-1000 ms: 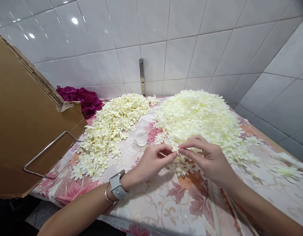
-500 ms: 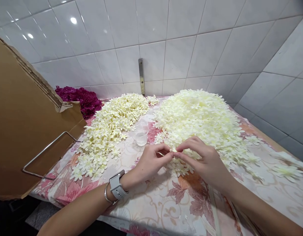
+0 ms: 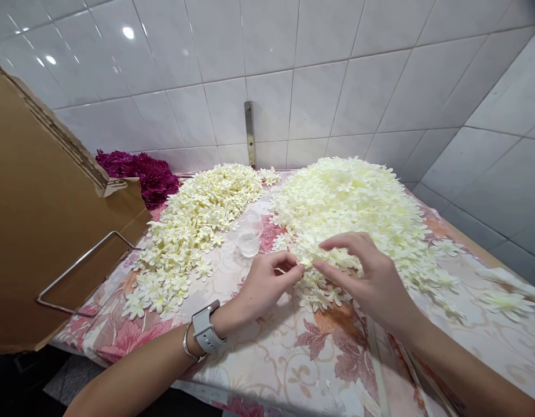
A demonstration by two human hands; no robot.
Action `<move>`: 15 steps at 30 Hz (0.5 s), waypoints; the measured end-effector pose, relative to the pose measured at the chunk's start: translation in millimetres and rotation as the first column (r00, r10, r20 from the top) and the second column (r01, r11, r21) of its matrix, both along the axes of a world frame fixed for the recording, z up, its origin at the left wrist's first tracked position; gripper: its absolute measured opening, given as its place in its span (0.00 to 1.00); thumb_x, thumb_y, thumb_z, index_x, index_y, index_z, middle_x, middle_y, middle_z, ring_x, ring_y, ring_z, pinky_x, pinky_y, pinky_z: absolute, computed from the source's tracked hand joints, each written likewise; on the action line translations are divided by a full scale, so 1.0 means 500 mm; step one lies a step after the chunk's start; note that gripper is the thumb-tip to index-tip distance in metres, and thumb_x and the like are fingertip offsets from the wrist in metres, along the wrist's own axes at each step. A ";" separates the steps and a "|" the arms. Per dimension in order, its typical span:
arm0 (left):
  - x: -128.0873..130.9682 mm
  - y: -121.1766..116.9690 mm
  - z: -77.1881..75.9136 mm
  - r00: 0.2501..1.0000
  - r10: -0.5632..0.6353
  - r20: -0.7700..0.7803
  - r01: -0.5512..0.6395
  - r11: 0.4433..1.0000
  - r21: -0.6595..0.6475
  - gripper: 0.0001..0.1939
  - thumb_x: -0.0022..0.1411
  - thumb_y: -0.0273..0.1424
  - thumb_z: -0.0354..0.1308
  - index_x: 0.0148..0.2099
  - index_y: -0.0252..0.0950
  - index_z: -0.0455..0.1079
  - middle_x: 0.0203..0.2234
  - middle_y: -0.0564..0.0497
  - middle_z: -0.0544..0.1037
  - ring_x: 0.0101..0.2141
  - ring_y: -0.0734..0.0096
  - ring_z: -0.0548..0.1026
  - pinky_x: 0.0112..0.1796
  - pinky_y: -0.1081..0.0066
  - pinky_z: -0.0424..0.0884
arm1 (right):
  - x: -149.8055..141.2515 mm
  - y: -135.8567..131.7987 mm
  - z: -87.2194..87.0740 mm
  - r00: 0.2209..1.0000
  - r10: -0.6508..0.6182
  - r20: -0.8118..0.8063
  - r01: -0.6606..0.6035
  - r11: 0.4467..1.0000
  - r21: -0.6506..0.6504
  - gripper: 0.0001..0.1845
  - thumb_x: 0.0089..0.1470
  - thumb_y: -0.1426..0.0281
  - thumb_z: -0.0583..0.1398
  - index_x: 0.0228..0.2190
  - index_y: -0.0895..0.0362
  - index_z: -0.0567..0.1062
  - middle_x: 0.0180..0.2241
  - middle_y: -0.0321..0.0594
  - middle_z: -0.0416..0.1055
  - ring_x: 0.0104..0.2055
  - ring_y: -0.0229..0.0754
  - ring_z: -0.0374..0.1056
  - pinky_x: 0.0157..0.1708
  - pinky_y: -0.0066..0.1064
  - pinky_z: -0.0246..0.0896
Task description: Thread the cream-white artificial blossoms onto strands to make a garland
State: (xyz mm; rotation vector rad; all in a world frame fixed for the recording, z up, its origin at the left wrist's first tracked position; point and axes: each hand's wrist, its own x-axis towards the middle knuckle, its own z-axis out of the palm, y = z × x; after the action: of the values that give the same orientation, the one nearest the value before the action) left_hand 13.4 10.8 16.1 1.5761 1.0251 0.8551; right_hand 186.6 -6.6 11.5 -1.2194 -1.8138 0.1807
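Note:
My left hand (image 3: pixel 267 284), with a pale watch and a bracelet at the wrist, pinches a small cream flower (image 3: pixel 307 263) between thumb and fingertips. Just to the right of that flower, my right hand (image 3: pixel 363 272) has its thumb and index finger apart, and nothing shows between them. Right behind my hands lies a big heap of pale yellow-white flowers (image 3: pixel 350 197). A second heap, of smaller cream flowers (image 3: pixel 193 214), spreads to the left. Between the heaps stands a clear plastic cup (image 3: pixel 249 237).
A large cardboard box (image 3: pixel 54 231) with a bent metal wire handle (image 3: pixel 76 269) stands at the left. Purple flowers (image 3: pixel 146 176) lie behind it. A flower-patterned tablecloth (image 3: pixel 293 370) covers the table. Tiled walls (image 3: pixel 319 98) bound the back and right, with a metal bracket (image 3: pixel 249 133) behind the table.
My right hand has let go of the flower and drawn slightly right, its thumb and index finger parting. The left hand stays almost in place with its pinch.

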 end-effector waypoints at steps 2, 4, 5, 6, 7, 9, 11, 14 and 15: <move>-0.001 0.000 -0.003 1.000 -0.020 0.014 0.020 1.000 0.016 0.08 0.56 0.33 0.57 0.28 0.33 0.69 0.23 0.53 0.70 0.26 0.75 0.67 0.28 0.75 0.63 | -0.005 -0.003 0.001 0.991 0.128 0.032 -0.126 0.991 -0.046 0.04 0.53 0.67 0.59 0.28 0.53 0.71 0.29 0.39 0.71 0.36 0.45 0.64 0.35 0.37 0.59; -0.001 0.000 -0.005 0.998 -0.042 0.041 0.041 0.999 0.015 0.08 0.55 0.34 0.57 0.30 0.33 0.70 0.25 0.52 0.72 0.27 0.74 0.68 0.29 0.75 0.64 | -0.007 -0.005 0.002 0.986 0.167 0.005 -0.166 0.981 -0.096 0.06 0.55 0.68 0.57 0.27 0.53 0.72 0.27 0.39 0.71 0.34 0.44 0.64 0.33 0.36 0.59; 0.000 -0.001 -0.006 0.997 -0.051 0.055 0.051 0.999 0.004 0.09 0.55 0.34 0.58 0.30 0.33 0.70 0.26 0.51 0.73 0.28 0.74 0.69 0.30 0.74 0.65 | -0.007 -0.005 0.003 0.986 0.167 -0.027 -0.169 0.978 -0.121 0.06 0.55 0.68 0.57 0.27 0.54 0.72 0.27 0.39 0.72 0.34 0.44 0.65 0.33 0.36 0.60; 0.000 -0.001 -0.005 0.996 -0.060 0.067 0.060 0.998 -0.008 0.09 0.55 0.35 0.58 0.31 0.33 0.71 0.27 0.51 0.73 0.28 0.73 0.70 0.30 0.74 0.66 | -0.005 -0.005 0.004 0.985 0.162 -0.061 -0.169 0.975 -0.146 0.07 0.54 0.68 0.57 0.27 0.53 0.73 0.27 0.39 0.72 0.34 0.44 0.65 0.33 0.36 0.60; 0.000 -0.002 -0.005 0.995 -0.066 0.074 0.067 0.998 -0.015 0.10 0.55 0.36 0.58 0.31 0.33 0.71 0.27 0.50 0.73 0.28 0.73 0.70 0.30 0.74 0.67 | -0.004 -0.004 0.005 0.983 0.157 -0.094 -0.171 0.970 -0.171 0.07 0.54 0.67 0.58 0.27 0.53 0.74 0.27 0.39 0.72 0.34 0.44 0.65 0.33 0.36 0.61; 0.001 -0.004 -0.004 0.995 -0.064 0.075 0.066 0.998 -0.015 0.10 0.55 0.36 0.58 0.31 0.33 0.71 0.27 0.50 0.73 0.27 0.74 0.70 0.30 0.73 0.67 | -0.001 -0.003 0.007 0.979 0.146 -0.142 -0.174 0.960 -0.218 0.08 0.53 0.65 0.58 0.26 0.53 0.75 0.28 0.39 0.73 0.34 0.44 0.66 0.33 0.36 0.61; 0.001 -0.005 -0.003 0.995 -0.065 0.073 0.066 0.998 -0.012 0.09 0.55 0.35 0.58 0.31 0.33 0.71 0.27 0.51 0.73 0.28 0.73 0.70 0.31 0.73 0.67 | 0.000 -0.003 0.008 0.976 0.133 -0.170 -0.173 0.952 -0.253 0.08 0.52 0.64 0.59 0.25 0.53 0.75 0.27 0.39 0.72 0.34 0.44 0.66 0.34 0.36 0.61; 0.001 -0.005 -0.004 0.994 -0.068 0.084 0.071 0.997 -0.036 0.09 0.55 0.35 0.58 0.31 0.33 0.71 0.27 0.51 0.74 0.29 0.73 0.70 0.31 0.73 0.67 | -0.002 -0.004 0.009 0.975 0.106 -0.197 -0.160 0.946 -0.283 0.08 0.51 0.64 0.59 0.24 0.54 0.74 0.27 0.38 0.71 0.32 0.43 0.66 0.34 0.35 0.60; 0.001 -0.005 -0.004 0.994 -0.066 0.088 0.070 0.997 -0.044 0.09 0.55 0.35 0.58 0.31 0.33 0.71 0.27 0.51 0.74 0.29 0.73 0.70 0.31 0.73 0.67 | -0.002 -0.005 0.009 0.974 0.101 -0.202 -0.158 0.944 -0.290 0.08 0.51 0.64 0.59 0.24 0.54 0.73 0.27 0.38 0.71 0.32 0.42 0.66 0.33 0.35 0.60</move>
State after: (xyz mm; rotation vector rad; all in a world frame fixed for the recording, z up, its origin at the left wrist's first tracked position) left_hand 13.8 8.5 14.0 1.5129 0.9187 0.8387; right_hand 185.4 -8.9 16.0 -1.2460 -1.7449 0.6501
